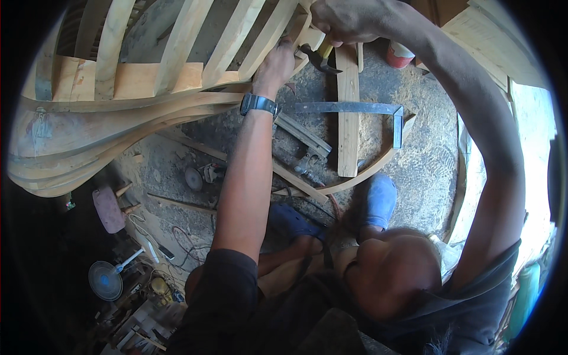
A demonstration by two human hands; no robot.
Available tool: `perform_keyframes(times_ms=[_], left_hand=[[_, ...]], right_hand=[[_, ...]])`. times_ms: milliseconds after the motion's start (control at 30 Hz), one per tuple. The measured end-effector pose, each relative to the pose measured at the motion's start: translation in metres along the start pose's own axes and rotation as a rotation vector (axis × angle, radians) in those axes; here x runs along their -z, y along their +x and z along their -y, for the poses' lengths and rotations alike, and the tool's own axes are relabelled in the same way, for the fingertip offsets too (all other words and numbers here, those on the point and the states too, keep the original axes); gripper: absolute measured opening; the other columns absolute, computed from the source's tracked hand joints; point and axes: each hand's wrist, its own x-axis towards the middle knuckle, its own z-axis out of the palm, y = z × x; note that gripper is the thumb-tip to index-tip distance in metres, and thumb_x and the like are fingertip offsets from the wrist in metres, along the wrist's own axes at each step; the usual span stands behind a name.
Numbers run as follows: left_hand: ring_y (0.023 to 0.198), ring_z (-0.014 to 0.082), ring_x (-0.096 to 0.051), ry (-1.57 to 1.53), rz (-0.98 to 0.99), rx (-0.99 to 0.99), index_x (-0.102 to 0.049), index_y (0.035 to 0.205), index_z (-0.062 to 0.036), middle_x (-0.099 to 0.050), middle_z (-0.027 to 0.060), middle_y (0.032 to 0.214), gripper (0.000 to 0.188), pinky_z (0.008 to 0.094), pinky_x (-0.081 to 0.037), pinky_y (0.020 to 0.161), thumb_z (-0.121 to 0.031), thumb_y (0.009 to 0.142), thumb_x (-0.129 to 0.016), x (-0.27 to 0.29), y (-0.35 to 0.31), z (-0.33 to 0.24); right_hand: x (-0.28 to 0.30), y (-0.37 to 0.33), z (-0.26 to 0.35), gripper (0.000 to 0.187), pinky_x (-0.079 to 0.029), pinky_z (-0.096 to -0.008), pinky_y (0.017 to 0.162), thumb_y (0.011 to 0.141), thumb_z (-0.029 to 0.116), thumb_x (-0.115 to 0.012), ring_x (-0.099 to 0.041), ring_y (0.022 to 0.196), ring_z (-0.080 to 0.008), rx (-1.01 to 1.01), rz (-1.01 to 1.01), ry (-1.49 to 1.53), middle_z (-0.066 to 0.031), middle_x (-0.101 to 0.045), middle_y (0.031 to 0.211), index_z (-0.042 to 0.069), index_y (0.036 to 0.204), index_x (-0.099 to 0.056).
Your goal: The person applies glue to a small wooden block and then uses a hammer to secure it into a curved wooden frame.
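My right hand [349, 22] is closed round the yellow handle of a claw hammer [322, 62], its dark head hanging below the fist. Close to its left, my left hand [276, 66] is bent against a pale wooden rib [269, 38] of a boat-like frame. Those fingers are curled, and anything inside them is hidden. The hammer head is beside the left fingertips; whether it touches anything cannot be made out. Curved planks [136, 112] run along the frame's lower side, to the left of my left wrist.
On the dusty floor lie a straight wooden board [348, 136], a metal square [349, 107], a curved wooden strip [376, 165], a metal bar clamp [303, 135] and an angle grinder [201, 176]. A red-and-white tub [399, 54] stands far right. Cables and a fan [106, 280] are lower left.
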Motion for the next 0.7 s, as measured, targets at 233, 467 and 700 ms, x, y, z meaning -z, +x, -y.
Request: perform_keyframes(times_ms=[233,467,700], left_hand=[[0.104,0.0383,-0.064,-0.005,0.0,-0.016,-0.06,0.114,0.0047,-0.061,0.0245,0.122,0.041,0.0442,-0.046,0.094,-0.029,0.102,-0.04,0.01,-0.009,-0.007],[0.106,0.0446,-0.063,-0.019,-0.08,0.096,-0.063,0.113,0.0025,-0.066,0.0283,0.109,0.055,0.0491,-0.048,0.093,-0.047,0.089,-0.061,0.013,-0.024,-0.029],[0.108,0.044,-0.063,0.025,-0.066,0.073,-0.063,0.115,0.0021,-0.066,0.0289,0.11,0.059,0.0487,-0.048,0.095,-0.05,0.088,-0.063,0.016,-0.021,-0.02]], right_hand=[[-0.031,-0.064,0.043,0.019,-0.053,-0.0431,0.078,0.09,0.022,-0.07,-0.071,0.085,-0.0277,-0.308,-0.18,0.348,-0.0114,-0.07,0.08,0.003,0.091,-0.072],[-0.133,-0.091,0.099,0.029,-0.049,-0.0416,0.072,0.1,0.029,-0.058,-0.066,0.076,-0.0312,-0.712,-0.442,1.176,-0.0179,-0.065,0.079,0.001,0.108,-0.064],[-0.179,-0.037,0.175,0.022,-0.047,-0.0413,0.065,0.106,0.021,-0.045,-0.058,0.067,-0.0266,-0.962,-0.827,1.671,-0.0155,-0.057,0.074,0.0,0.11,-0.049]])
